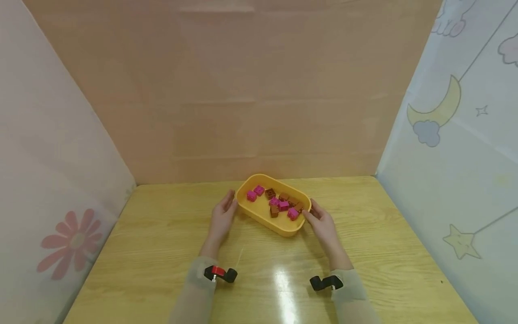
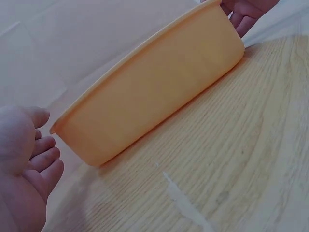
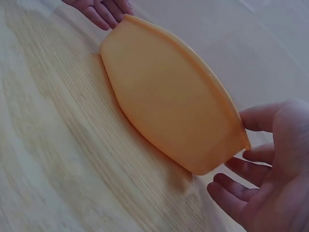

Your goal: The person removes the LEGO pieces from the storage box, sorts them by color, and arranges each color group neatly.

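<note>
A yellow plastic tub (image 1: 259, 216) with rounded corners sits at an angle near the back of the table. Inside it lie several pink toy bricks (image 1: 284, 205) and several brown toy bricks (image 1: 274, 211). My left hand (image 1: 223, 218) is at the tub's left end, its fingers loosely bent beside the rim; in the left wrist view, contact is hard to make out. At the right end my right hand (image 1: 323, 225) holds the rim, thumb at the edge and fingers beneath it. The tub's outer wall (image 2: 154, 82) fills much of the left wrist view.
The wooden table (image 1: 154, 252) meets a tan sheet (image 1: 255, 90) behind the tub. White patterned panels stand at left (image 1: 60, 148) and right (image 1: 465, 180). Each sleeve carries a small black device, the left one (image 1: 220, 272) partly red.
</note>
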Action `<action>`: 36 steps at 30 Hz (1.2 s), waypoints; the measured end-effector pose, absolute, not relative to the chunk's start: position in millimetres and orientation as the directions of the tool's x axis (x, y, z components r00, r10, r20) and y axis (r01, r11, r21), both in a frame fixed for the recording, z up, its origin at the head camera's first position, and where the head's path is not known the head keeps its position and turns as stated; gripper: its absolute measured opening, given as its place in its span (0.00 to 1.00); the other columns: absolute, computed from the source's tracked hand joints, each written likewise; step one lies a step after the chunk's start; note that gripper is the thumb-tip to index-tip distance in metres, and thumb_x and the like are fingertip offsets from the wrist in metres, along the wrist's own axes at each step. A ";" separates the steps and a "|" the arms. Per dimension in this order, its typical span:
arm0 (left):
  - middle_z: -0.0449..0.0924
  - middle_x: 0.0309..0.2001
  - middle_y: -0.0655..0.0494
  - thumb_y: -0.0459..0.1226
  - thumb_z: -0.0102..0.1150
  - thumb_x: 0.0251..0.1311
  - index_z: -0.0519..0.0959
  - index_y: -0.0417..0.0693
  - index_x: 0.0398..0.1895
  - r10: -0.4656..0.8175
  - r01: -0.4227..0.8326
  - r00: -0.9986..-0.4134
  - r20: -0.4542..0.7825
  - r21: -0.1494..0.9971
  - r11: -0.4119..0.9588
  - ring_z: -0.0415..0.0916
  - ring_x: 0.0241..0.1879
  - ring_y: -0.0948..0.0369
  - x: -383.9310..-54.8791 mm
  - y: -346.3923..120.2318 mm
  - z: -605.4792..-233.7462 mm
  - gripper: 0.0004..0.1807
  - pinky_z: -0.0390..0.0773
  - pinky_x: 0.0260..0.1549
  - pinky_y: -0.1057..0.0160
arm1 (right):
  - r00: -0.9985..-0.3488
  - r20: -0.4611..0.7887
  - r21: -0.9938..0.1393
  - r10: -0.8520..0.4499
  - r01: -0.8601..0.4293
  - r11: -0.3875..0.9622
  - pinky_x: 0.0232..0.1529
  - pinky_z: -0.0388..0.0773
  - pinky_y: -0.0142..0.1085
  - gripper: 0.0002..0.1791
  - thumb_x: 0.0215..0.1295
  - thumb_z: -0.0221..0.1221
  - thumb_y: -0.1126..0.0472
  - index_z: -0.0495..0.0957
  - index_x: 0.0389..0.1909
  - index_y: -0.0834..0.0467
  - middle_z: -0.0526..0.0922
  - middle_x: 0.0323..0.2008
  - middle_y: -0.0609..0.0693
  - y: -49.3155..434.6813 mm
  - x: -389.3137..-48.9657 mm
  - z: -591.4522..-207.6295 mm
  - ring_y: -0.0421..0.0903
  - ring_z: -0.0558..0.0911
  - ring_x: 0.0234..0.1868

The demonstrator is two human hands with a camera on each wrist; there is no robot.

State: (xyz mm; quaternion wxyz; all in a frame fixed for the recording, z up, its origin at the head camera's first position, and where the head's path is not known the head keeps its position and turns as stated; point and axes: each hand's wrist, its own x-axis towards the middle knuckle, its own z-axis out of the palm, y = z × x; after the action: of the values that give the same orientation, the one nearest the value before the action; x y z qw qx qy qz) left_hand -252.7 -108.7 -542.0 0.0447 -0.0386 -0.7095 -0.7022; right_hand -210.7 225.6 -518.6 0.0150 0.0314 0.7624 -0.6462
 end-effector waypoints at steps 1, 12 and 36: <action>0.63 0.81 0.44 0.38 0.55 0.82 0.62 0.35 0.82 -0.011 0.119 -0.993 0.119 0.993 0.005 0.62 0.79 0.50 -253.1 -108.4 -542.0 0.32 0.66 0.76 0.57 | -0.998 -0.063 -0.984 0.019 0.066 0.167 0.77 0.64 0.44 0.40 0.83 0.59 0.56 0.53 0.85 0.62 0.58 0.83 0.59 226.9 -210.9 -519.0 0.56 0.61 0.82; 0.69 0.78 0.45 0.41 0.56 0.82 0.69 0.40 0.79 -0.050 0.096 -0.994 0.099 0.994 0.054 0.68 0.76 0.50 -250.0 -112.4 -540.2 0.29 0.71 0.73 0.57 | -0.997 -0.058 -0.982 -0.059 0.046 0.182 0.81 0.59 0.48 0.39 0.85 0.56 0.54 0.51 0.86 0.61 0.53 0.85 0.57 227.8 -217.2 -520.2 0.58 0.58 0.83; 0.69 0.78 0.50 0.45 0.51 0.84 0.71 0.46 0.79 0.025 0.097 -0.995 0.093 0.959 0.265 0.61 0.80 0.50 -227.1 -159.4 -539.4 0.27 0.59 0.80 0.48 | -0.999 -0.034 -0.986 -0.004 0.033 0.163 0.61 0.84 0.40 0.28 0.84 0.57 0.53 0.73 0.75 0.65 0.78 0.70 0.64 201.9 -242.3 -524.2 0.59 0.79 0.69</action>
State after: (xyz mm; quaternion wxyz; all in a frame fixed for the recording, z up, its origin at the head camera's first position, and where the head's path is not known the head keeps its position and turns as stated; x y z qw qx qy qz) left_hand -227.1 -159.4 -539.4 0.0293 -0.0384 -0.7947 -0.6051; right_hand -242.3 201.9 -524.2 0.0143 0.0095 0.7625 -0.6467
